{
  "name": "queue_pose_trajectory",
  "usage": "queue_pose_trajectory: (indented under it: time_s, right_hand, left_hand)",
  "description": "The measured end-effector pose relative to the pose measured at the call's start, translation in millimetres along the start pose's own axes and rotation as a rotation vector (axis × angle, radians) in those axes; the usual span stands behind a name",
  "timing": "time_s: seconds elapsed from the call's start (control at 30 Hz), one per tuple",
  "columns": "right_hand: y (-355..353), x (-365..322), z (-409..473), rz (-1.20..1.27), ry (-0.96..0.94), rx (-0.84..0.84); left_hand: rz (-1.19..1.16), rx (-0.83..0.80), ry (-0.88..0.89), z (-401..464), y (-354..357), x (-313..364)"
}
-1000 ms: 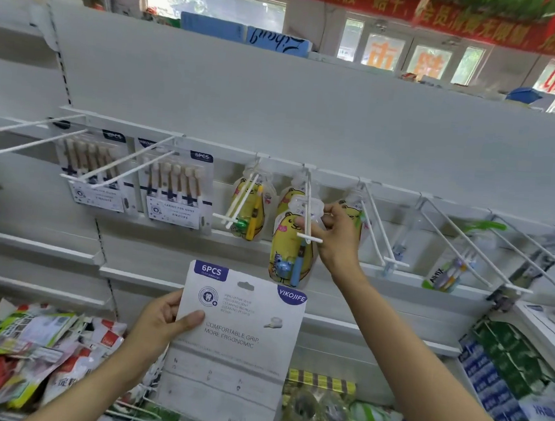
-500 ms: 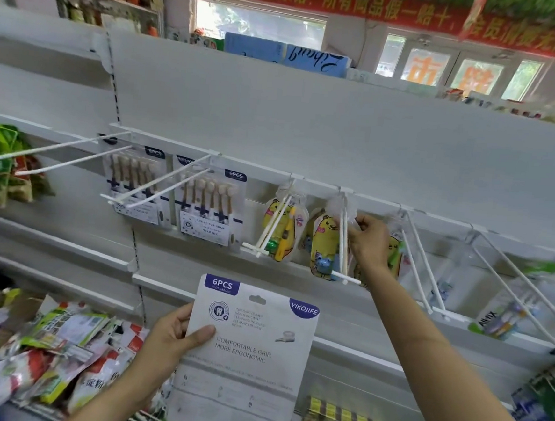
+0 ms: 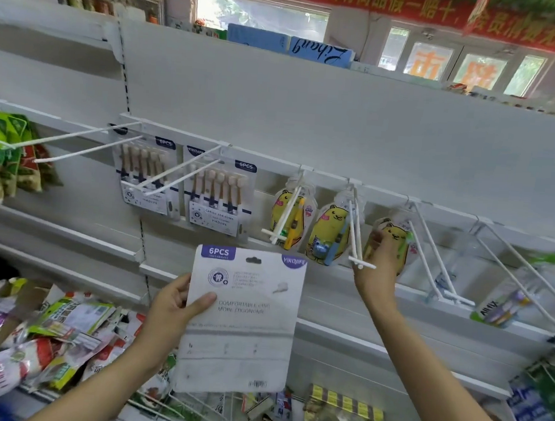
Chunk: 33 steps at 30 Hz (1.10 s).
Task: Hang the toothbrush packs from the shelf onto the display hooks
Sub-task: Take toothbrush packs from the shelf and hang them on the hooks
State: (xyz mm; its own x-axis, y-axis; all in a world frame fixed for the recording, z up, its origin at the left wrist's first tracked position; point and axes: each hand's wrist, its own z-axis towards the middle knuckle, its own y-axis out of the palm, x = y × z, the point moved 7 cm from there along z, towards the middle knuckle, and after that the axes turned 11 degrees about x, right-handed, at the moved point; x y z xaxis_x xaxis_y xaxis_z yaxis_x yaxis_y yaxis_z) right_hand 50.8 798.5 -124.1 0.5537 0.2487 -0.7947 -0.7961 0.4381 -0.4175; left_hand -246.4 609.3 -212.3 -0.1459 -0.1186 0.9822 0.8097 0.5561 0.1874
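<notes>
Holding a flat six-piece toothbrush pack (image 3: 241,320) by its left edge, the person's left hand (image 3: 170,308) keeps it below the display hooks, back face to the camera, its hang slot at the top not yet on any hook. The right hand (image 3: 379,251) reaches to a yellow cartoon toothbrush pack (image 3: 394,243) on the third small hook; whether its fingers grip that pack cannot be told. Two like packs hang left of it, and two six-piece packs (image 3: 219,199) sit at the backs of long double-prong hooks (image 3: 186,176). Risks, by judgement: a one-handed edge grip could let the card twist and miss the prongs, or drop onto the snack bags (image 3: 44,334) on the shelf below.
</notes>
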Motion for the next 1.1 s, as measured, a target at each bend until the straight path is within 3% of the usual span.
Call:
queue_pose_trajectory:
  time_s: [0.17,0.27,0.37,0.67,0.9,1.0,1.1]
  right_hand:
    - [17,1,-74,0.006,0.039,-0.270]
    - [32,-28,-125,0.075,-0.008,-0.503]
    - [44,-61,-165,0.207,-0.030,-0.619]
    - [61,-99,-205,0.466,0.015,-0.558]
    - [61,-98,-191,0.362,-0.038,-0.393]
    - [62,-99,-180,0.401,-0.049,-0.436]
    - [72,-104,-176,0.479,-0.003,-0.531]
  left_hand:
    - [0.108,0.105,0.120,3,-3,13]
    - [0.197,0.127,0.217,-3,3,22]
    - [0.260,0.092,0.305,-15,11,30]
    - [0.406,-0.154,0.467,-51,10,45]
    - [0.546,-0.270,0.484,-55,-2,30]
    - [0.573,-0.181,0.483,-44,-23,33]
    - [0.648,-0.010,0.627,-38,-48,43]
